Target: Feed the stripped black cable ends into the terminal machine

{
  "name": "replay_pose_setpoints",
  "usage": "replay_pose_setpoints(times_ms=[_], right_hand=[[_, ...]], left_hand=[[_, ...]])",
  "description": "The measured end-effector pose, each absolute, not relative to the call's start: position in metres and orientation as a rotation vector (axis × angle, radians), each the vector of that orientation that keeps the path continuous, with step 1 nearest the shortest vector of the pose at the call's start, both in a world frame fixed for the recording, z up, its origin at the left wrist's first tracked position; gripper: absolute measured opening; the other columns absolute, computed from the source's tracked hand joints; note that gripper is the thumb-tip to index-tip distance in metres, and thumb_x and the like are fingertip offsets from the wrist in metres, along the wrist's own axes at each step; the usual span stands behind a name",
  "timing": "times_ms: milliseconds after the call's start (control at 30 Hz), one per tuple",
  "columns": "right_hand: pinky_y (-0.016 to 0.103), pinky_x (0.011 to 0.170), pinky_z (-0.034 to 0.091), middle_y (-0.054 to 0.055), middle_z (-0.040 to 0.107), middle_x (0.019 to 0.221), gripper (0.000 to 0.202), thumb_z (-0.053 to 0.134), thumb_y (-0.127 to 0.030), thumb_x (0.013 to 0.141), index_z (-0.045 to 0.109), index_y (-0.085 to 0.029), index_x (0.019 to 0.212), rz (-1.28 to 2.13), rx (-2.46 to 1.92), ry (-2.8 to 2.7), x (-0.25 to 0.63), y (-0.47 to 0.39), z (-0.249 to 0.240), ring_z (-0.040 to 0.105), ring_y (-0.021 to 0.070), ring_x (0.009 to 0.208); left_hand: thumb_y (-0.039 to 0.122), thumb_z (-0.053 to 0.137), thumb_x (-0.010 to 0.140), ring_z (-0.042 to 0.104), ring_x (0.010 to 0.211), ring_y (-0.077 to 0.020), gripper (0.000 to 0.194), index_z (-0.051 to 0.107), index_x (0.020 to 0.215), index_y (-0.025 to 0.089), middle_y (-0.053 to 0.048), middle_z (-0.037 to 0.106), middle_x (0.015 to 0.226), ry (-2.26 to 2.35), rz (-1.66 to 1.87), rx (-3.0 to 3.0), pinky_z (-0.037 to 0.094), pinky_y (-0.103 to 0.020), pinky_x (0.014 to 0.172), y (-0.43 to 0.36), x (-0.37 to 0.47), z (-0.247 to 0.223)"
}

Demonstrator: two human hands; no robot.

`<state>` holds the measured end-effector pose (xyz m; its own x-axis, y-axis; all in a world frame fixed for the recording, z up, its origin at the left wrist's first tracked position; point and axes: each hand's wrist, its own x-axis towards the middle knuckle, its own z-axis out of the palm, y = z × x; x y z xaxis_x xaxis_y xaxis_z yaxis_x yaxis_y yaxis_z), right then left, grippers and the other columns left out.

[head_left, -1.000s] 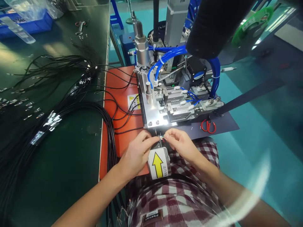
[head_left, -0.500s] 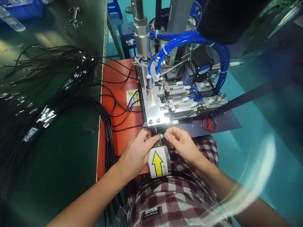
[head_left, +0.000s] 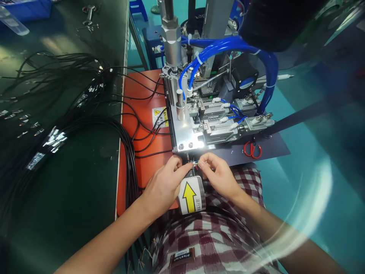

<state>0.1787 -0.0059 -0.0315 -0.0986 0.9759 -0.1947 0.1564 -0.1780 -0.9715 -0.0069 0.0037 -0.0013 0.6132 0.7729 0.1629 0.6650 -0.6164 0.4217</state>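
Several thin coloured wires (head_left: 195, 164), the stripped end of a cable, fan out between my two hands just in front of the machine. My left hand (head_left: 165, 182) is closed at the wires' left side, its thumb pressing close to where they spread; the cable beneath the fingers is hidden. From the right, my right hand (head_left: 218, 173) pinches at the wire tips with thumb and forefinger. Beneath the hands, a rounded black part bears a white label (head_left: 191, 196) with a yellow arrow. The metal machine (head_left: 185, 133) stands directly beyond my fingers.
Black cables (head_left: 129, 167) hang in a bundle over the dark green table (head_left: 71, 213) edge. Other cables cross the orange mat (head_left: 145, 152) into the machine. Red-handled scissors (head_left: 252, 150) lie right of my hands. Blue air hoses (head_left: 268, 80) arch above the machine.
Both hands stay nearly in place at the wires, with only slight finger movement. The whole view has shifted very little.
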Motion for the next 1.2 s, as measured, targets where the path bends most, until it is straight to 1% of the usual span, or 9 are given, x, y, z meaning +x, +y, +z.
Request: replay_pose_setpoints(times_ms=[367, 500, 700, 900, 1000, 1100, 1200], right_hand=[[0.025, 0.046, 0.034, -0.004, 0.047, 0.061, 0.018, 0.053, -0.034, 0.087, 0.050, -0.021, 0.075, 1.372, -1.509, -1.292, 0.1777, -0.0052, -0.0265, 0.046, 0.0126, 0.051], [0.024, 0.046, 0.034, -0.004, 0.047, 0.060, 0.018, 0.053, -0.034, 0.087, 0.051, -0.021, 0.075, 1.372, -1.516, -1.289, 0.1774, -0.0049, -0.0267, 0.046, 0.0122, 0.051], [0.024, 0.046, 0.034, -0.005, 0.046, 0.058, 0.019, 0.054, -0.036, 0.087, 0.052, -0.021, 0.075, 1.384, -1.499, -1.267, 0.1776, -0.0056, -0.0300, 0.044, 0.0121, 0.050], [0.025, 0.046, 0.034, -0.005, 0.046, 0.057, 0.020, 0.055, -0.036, 0.086, 0.052, -0.021, 0.074, 1.395, -1.493, -1.252, 0.1774, -0.0056, -0.0296, 0.044, 0.0120, 0.050], [0.025, 0.048, 0.035, -0.005, 0.047, 0.057, 0.022, 0.056, -0.039, 0.084, 0.052, -0.020, 0.074, 1.452, -1.454, -1.202, 0.1785, -0.0041, -0.0299, 0.046, 0.0123, 0.050], [0.026, 0.049, 0.036, -0.004, 0.049, 0.057, 0.025, 0.058, -0.041, 0.083, 0.052, -0.019, 0.074, 1.519, -1.409, -1.147, 0.1796, -0.0029, -0.0301, 0.048, 0.0127, 0.050], [0.026, 0.049, 0.036, -0.005, 0.049, 0.057, 0.025, 0.058, -0.042, 0.082, 0.052, -0.019, 0.075, 1.537, -1.395, -1.134, 0.1787, -0.0036, -0.0302, 0.048, 0.0127, 0.049]], left_hand=[[0.009, 0.040, 0.088, 0.058, 0.070, -0.0169, 0.034, 0.063, 0.112, 0.010, -0.009, 0.055, 0.087, 1.148, 0.476, 2.545, 0.051, -0.027, 0.059, 0.0034, -0.0060, 0.0002], [0.009, 0.038, 0.088, 0.059, 0.072, -0.0167, 0.033, 0.063, 0.109, 0.011, -0.008, 0.057, 0.087, 1.143, 0.494, 2.555, 0.052, -0.026, 0.062, 0.0046, -0.0044, 0.0021], [0.009, 0.038, 0.088, 0.058, 0.072, -0.0169, 0.031, 0.064, 0.105, 0.013, -0.008, 0.058, 0.087, 1.169, 0.469, 2.590, 0.051, -0.026, 0.061, 0.0043, -0.0020, 0.0034], [0.009, 0.040, 0.086, 0.059, 0.075, -0.0177, 0.031, 0.063, 0.107, 0.014, -0.008, 0.057, 0.088, 1.205, 0.429, 2.530, 0.052, -0.027, 0.062, 0.0044, -0.0024, 0.0054], [0.009, 0.040, 0.087, 0.059, 0.077, -0.0175, 0.031, 0.063, 0.106, 0.015, -0.007, 0.058, 0.088, 1.189, 0.452, 2.521, 0.053, -0.027, 0.065, 0.0048, -0.0027, 0.0056], [0.008, 0.040, 0.086, 0.060, 0.079, -0.0180, 0.029, 0.063, 0.102, 0.013, -0.007, 0.060, 0.087, 1.177, 0.489, 2.517, 0.053, -0.028, 0.069, 0.0050, -0.0025, 0.0059], [0.007, 0.041, 0.085, 0.060, 0.076, -0.0190, 0.027, 0.065, 0.098, 0.011, -0.009, 0.060, 0.087, 1.192, 0.480, 2.536, 0.053, -0.029, 0.065, 0.0043, -0.0017, 0.0068]])
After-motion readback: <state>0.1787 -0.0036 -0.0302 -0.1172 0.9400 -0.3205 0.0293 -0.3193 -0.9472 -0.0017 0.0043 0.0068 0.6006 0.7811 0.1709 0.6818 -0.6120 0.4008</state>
